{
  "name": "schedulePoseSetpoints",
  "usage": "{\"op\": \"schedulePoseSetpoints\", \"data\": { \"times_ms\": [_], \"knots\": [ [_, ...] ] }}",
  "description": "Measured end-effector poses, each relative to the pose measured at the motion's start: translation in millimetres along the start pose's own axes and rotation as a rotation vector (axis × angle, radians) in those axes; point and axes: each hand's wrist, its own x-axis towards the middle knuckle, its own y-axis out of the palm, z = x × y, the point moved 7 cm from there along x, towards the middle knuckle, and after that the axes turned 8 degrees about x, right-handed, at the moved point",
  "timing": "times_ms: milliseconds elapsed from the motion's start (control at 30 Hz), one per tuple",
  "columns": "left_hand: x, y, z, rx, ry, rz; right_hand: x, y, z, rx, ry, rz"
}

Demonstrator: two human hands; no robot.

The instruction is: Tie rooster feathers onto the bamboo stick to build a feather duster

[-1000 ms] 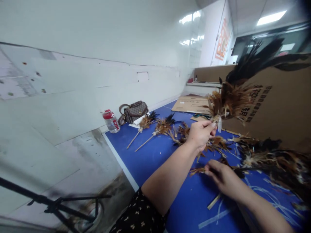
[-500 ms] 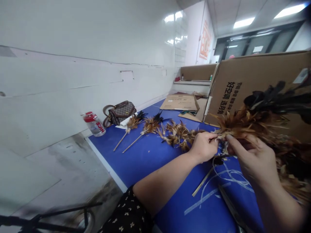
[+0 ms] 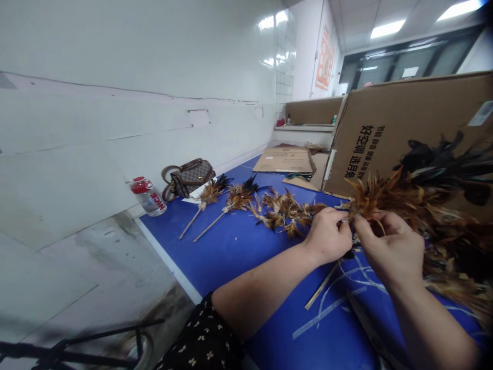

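Feather bundle lay roughly level above the blue table — plumes fanning right, bound end pointing left. Left hand & right hand both pinched that bound end, fingers closed on it.

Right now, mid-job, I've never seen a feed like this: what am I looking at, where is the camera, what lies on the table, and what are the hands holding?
There is no machine here: the camera sits on a person's head, looking forward and down at their own bare hands. The left hand and the right hand meet at the base of a feather bundle, brown with black tips, and both pinch it. Below them a thin stick and pale strips lie on the blue table. Farther off lie two finished feather dusters on sticks, loose feather tufts, a water bottle with a red cap and a brown handbag. A cardboard box stands behind.
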Motion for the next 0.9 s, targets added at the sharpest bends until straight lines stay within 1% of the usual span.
{"op": "schedulePoseSetpoints", "data": {
  "times_ms": [100,200,333,433,533,633,700,800,900],
  "knots": [
    [-0.6,2.5,-1.5,0.12,0.063,0.02,-1.8,-0.4,5.0,-0.063,-0.055,-0.039],
    [-2.1,4.8,-0.5,0.161,0.081,0.014,-2.9,1.8,7.3,-0.093,-0.069,-0.039],
    [-1.4,5.4,5.9,0.143,0.03,0.014,-3.8,6.1,0.7,-0.138,-0.045,-0.017],
    [5.4,-3.8,14.8,0.045,-0.023,-0.01,-3.3,8.6,-3.2,-0.108,-0.032,0.058],
    [17.4,-26.9,30.9,-0.139,-0.132,-0.083,0.5,1.8,-5.5,-0.089,-0.004,0.114],
    [30.9,-58.7,47.2,-0.289,-0.243,-0.171,7.8,-9.8,-14.7,-0.163,0.019,0.154],
    [38.5,-81.6,54.9,-0.393,-0.293,-0.243,12.0,-9.8,-27.6,-0.243,0.026,0.243],
    [46.3,-111.5,59.7,-0.512,-0.335,-0.331,13.6,5.7,-52.6,-0.365,0.029,0.428],
    [49.8,-131.8,57.3,-0.565,-0.343,-0.392,9.5,35.6,-75.6,-0.533,-0.005,0.625]
  ]
}}
